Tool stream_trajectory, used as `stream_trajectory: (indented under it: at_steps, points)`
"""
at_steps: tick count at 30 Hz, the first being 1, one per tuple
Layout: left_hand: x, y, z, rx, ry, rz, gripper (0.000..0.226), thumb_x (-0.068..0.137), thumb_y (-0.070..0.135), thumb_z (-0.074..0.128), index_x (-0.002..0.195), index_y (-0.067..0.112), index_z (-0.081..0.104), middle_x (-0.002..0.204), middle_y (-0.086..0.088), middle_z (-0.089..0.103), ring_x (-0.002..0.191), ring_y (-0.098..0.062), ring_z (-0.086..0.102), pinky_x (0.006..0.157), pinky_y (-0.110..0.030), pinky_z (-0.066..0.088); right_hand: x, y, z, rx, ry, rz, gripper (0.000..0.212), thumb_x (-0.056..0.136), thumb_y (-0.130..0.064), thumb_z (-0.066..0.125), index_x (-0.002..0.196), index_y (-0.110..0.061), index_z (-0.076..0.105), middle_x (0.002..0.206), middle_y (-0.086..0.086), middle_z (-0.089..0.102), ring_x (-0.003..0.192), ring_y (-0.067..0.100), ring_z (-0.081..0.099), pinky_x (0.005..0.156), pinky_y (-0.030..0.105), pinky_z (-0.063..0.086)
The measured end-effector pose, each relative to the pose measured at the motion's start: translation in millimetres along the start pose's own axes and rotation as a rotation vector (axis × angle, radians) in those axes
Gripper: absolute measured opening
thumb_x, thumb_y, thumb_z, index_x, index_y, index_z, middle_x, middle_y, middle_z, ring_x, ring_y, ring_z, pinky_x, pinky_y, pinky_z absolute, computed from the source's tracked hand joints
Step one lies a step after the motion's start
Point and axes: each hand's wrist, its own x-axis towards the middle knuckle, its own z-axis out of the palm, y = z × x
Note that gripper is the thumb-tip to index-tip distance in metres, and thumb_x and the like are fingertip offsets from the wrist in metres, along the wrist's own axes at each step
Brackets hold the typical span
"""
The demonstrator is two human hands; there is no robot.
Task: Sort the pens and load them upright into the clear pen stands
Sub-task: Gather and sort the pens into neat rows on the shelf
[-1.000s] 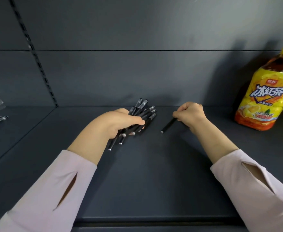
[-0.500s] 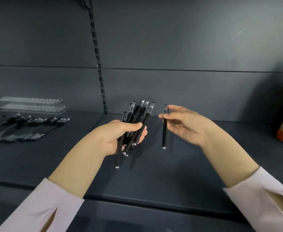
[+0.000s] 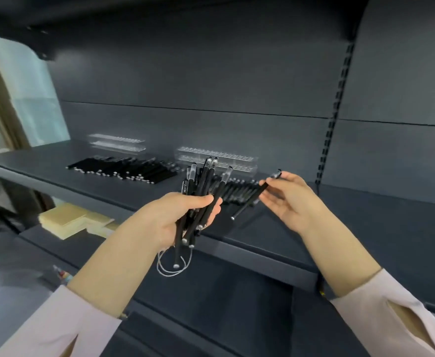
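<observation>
None loaded yet, I'd say: the stand [image 3: 219,161] looks bare. Left grip [image 3: 175,220] clutches a bundle [image 3: 206,181] before the stand; right grip [image 3: 293,197] pinches one pen [image 3: 252,199] alongside. Loose pens [image 3: 237,190] lie before it, waiting.

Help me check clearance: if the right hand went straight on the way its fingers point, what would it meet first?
The right hand would likely meet the loose pens lying before the clear stand first; the left hand's bundle sits further along. Depth is unclear.
</observation>
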Motion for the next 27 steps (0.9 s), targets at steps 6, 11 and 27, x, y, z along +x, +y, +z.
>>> stream_trajectory:
  at_steps: [6,11,27]
  points:
    - [-6,27,-98,-0.052,0.105,0.051,0.017,0.092,0.007,0.065,0.096,-0.006,0.074,0.083,-0.013,0.075,0.063,-0.016,0.069,0.056,-0.022,0.056,32,37,106,0.01,0.027,-0.067,0.036,0.091,0.008,0.055,0.113,-0.017,0.04,0.091,0.013,0.065,0.08,0.024,0.065,0.072,0.036,0.058]
    - [29,54,-150,-0.058,0.112,0.096,0.018,0.094,0.009,0.062,0.101,-0.005,0.072,0.08,-0.011,0.074,0.065,-0.016,0.069,0.061,-0.022,0.057,73,57,169,0.019,-0.001,-0.108,0.039,0.091,0.005,0.057,0.117,-0.021,0.043,0.09,0.01,0.066,0.08,0.021,0.067,0.063,0.03,0.059]
    - [162,147,-304,0.004,0.135,0.121,0.015,0.094,0.009,0.061,0.096,0.001,0.074,0.079,-0.007,0.075,0.061,-0.013,0.069,0.057,-0.023,0.057,220,103,320,-0.271,0.079,-0.307,0.036,0.091,0.0,0.057,0.1,-0.032,0.044,0.081,0.004,0.057,0.064,0.014,0.058,0.055,0.021,0.052]
